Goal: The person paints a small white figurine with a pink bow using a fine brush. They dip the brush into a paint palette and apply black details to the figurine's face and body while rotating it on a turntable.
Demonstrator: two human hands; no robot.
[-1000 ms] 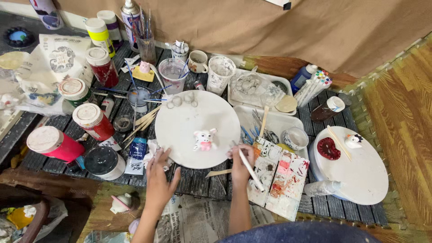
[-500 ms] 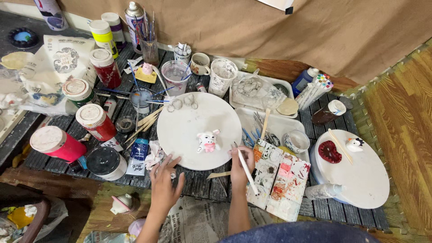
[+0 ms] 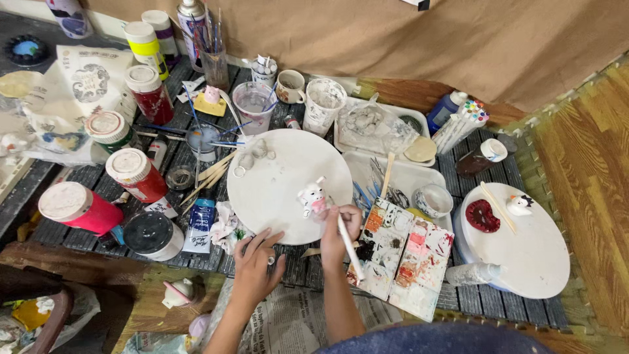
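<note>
**A:** Where was the figurine?

**B:** I saw the small white-and-pink figurine upright near the right edge of the round white board on the bench.

**A:** State of each grip?

**B:** I noted the right hand clamped on a white brush, its tip at the figurine. The left hand lay fingers apart at the board's near rim, holding nothing. A paint palette sat just right.

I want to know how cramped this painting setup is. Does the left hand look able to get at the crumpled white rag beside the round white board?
Probably yes. The left hand rests open at the near edge of the round white board, and the crumpled white rag lies just beyond its fingers with nothing between them.
</note>
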